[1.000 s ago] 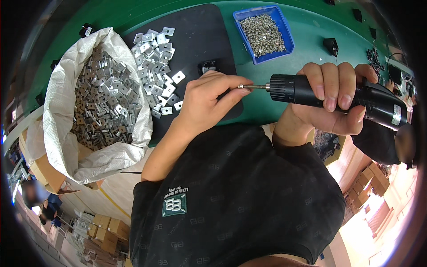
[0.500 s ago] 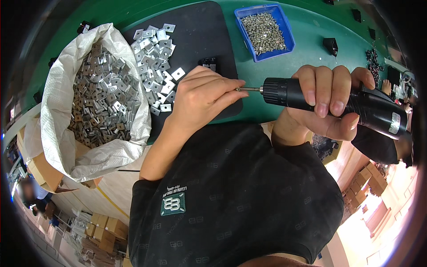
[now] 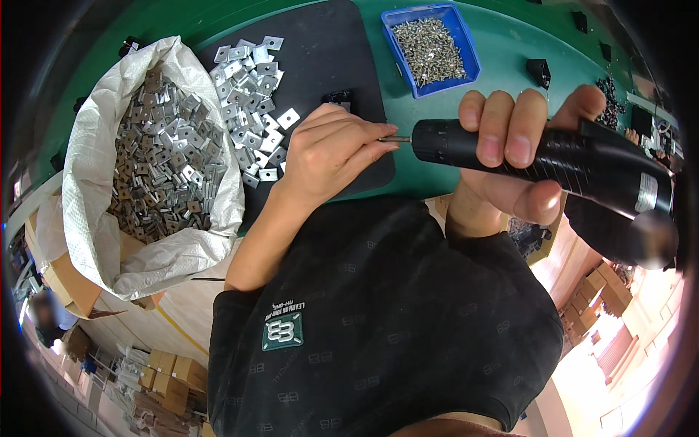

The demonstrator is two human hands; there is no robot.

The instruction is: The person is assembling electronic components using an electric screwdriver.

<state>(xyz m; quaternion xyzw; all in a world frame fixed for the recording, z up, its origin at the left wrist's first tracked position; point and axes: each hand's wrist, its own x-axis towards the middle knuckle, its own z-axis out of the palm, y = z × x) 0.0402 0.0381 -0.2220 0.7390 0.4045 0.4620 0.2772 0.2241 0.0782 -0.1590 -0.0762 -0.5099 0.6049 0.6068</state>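
My right hand [image 3: 513, 149] is wrapped round a black electric screwdriver [image 3: 440, 142], held level above the table with its bit pointing left. The slim metal bit [image 3: 399, 139] reaches my left hand [image 3: 331, 149]. Thumb and forefinger of that hand are pinched together at the bit's tip, and whatever small thing they hold is hidden. Behind the left hand a small black part [image 3: 338, 98] lies partly covered on a dark mat [image 3: 320, 44]. Loose silvery metal plates with holes [image 3: 251, 95] are piled on the mat's left side.
A white woven sack [image 3: 80, 189] full of similar plates stands at the left. On the green table [image 3: 502, 65], a blue bin [image 3: 473, 65] holds many screws. Farther right are a black part [image 3: 539, 71] and a cluster of small dark parts [image 3: 610, 102]. Another person sits at the far right.
The screwdriver and my right hand have moved left, so less of the bit shows between the chuck and my left fingers. My left hand stays pinched in nearly the same place.
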